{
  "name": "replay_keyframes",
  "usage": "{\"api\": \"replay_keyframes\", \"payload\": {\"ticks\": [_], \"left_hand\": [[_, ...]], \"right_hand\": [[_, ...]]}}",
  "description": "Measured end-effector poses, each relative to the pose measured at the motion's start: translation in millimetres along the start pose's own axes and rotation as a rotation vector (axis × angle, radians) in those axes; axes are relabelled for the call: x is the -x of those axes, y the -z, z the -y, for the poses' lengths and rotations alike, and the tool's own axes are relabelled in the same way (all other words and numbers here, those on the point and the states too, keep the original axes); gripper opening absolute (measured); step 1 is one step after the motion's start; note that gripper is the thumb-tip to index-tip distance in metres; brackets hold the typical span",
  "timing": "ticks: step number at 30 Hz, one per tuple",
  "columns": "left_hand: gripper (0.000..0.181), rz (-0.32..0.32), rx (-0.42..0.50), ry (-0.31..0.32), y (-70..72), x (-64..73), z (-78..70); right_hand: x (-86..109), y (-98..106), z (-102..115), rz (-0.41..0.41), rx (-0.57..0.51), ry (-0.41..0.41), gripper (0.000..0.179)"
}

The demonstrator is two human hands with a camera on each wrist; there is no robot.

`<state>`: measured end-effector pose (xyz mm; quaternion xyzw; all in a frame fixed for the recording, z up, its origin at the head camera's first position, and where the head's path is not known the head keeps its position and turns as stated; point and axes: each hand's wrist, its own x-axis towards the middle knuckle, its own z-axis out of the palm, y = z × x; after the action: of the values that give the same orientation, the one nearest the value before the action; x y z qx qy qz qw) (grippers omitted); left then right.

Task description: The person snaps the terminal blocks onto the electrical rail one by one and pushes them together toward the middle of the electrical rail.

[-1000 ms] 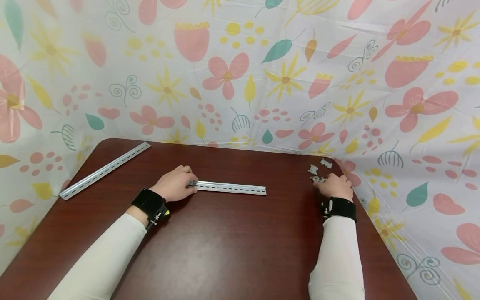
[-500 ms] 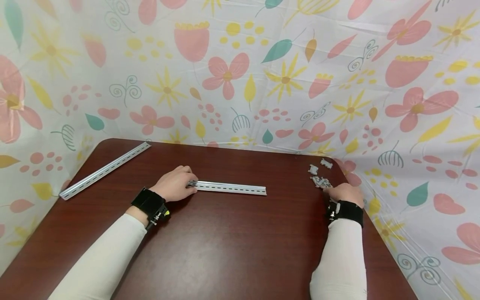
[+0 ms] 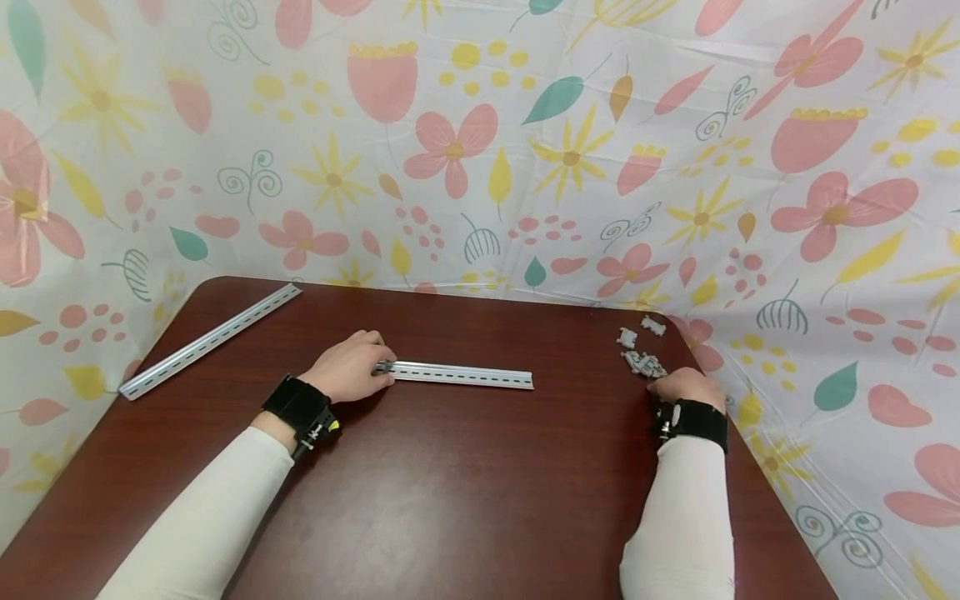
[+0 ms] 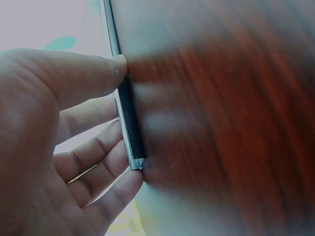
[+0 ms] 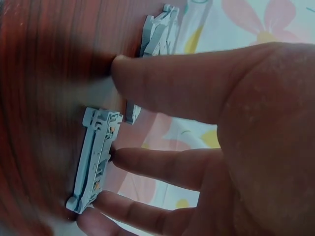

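Observation:
A slotted metal DIN rail [image 3: 465, 375] lies across the middle of the table in the head view. My left hand [image 3: 351, 367] holds its left end, thumb on the near side and fingers along the far side; the left wrist view shows this rail end [image 4: 132, 132] close up. At the right, my right hand [image 3: 688, 390] is low over the table beside a small pile of grey terminal blocks [image 3: 642, 363]. In the right wrist view its fingertips are at the side of one terminal block [image 5: 94, 160], while the thumb is apart from that block.
Another slotted DIN rail [image 3: 210, 342] lies slantwise along the table's left edge. Two loose terminal blocks [image 3: 627, 338] [image 3: 653, 327] lie behind the pile, near the back right corner. A flower-printed cloth [image 3: 465, 167] hangs behind the brown table [image 3: 465, 500].
My right hand has drawn back from over the pile of terminal blocks, toward me and to the right, uncovering more of it. The left hand and the rail stay in place.

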<state>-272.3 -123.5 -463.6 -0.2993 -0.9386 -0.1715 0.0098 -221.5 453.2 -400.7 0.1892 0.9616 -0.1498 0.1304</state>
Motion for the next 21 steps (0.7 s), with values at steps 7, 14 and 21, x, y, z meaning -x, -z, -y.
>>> {"api": "replay_keyframes", "payload": {"ticks": [7,14,21], "left_hand": [[0.029,-0.002,0.001,0.0,1.7,-0.2,-1.0],[0.029,-0.005,0.002,0.0,1.0,-0.2,-0.1],[0.029,-0.008,-0.003,-0.004,-1.3,-0.4,1.5]], "right_hand": [[-3.0,0,1,-0.025,0.008,0.02,0.05],[-7.9,1,1,-0.054,0.03,0.059,0.047],[-12.0,-5,-1,-0.118,-0.014,0.045,0.041]]}}
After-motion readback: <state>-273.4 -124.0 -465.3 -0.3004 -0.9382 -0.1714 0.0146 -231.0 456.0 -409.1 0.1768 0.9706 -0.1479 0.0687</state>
